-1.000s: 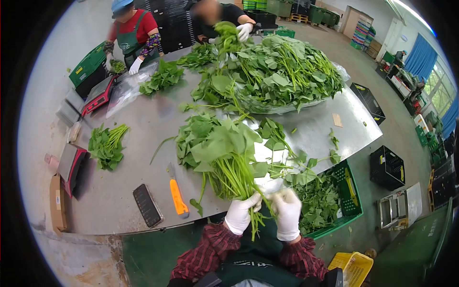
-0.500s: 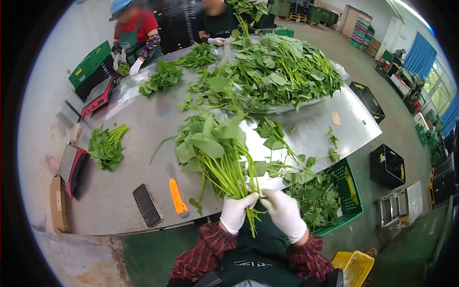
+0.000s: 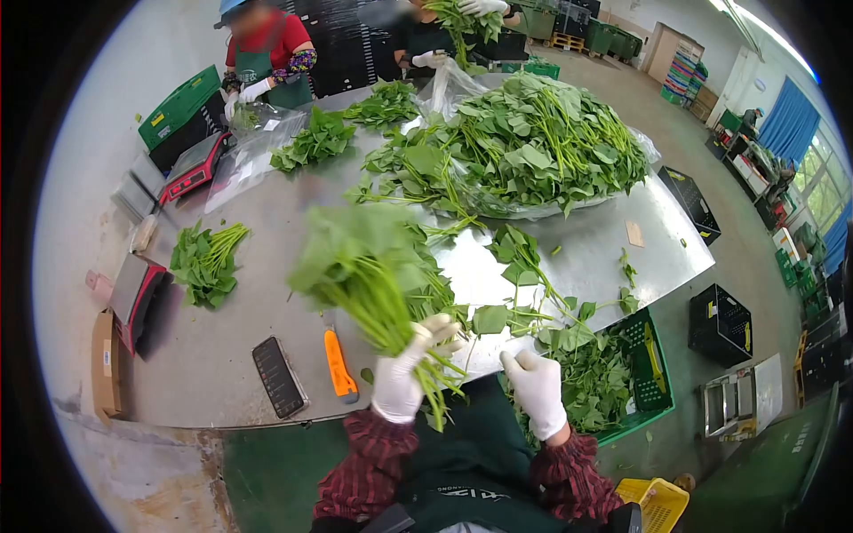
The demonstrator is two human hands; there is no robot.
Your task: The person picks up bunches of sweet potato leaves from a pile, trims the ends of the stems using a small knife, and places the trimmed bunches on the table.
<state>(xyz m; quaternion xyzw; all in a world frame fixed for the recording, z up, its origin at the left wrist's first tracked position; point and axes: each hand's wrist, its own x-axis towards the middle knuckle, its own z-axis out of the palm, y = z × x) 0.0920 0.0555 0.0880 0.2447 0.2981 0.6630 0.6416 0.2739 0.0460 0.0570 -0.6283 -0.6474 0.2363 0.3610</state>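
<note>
My left hand (image 3: 402, 377), in a white glove, is closed round the stems of a bunch of leafy greens (image 3: 360, 266). The bunch tilts to the left above the table, its leaves blurred by motion, and cut stem ends stick out below the hand. To the right, my gloved right hand (image 3: 536, 388) is apart from the bunch, at the table's front edge beside the green crate (image 3: 656, 355). Its fingers are curled in; whether anything small is between them is hidden. Loose sprigs (image 3: 524, 262) lie on the metal table (image 3: 267, 258) beyond my hands.
A large heap of greens (image 3: 551, 142) rests on plastic at the back. On the left are a smaller bunch (image 3: 206, 262), a phone (image 3: 279, 377), an orange-handled knife (image 3: 338, 364) and red scales (image 3: 138, 302). Two co-workers (image 3: 267, 53) stand across the table. A black crate (image 3: 720, 324) sits on the floor.
My left hand has swung the bunch to the left and tilted it. My right hand has come away from the stems, lower and to the right. A co-worker's raised hand now shows on greens.
</note>
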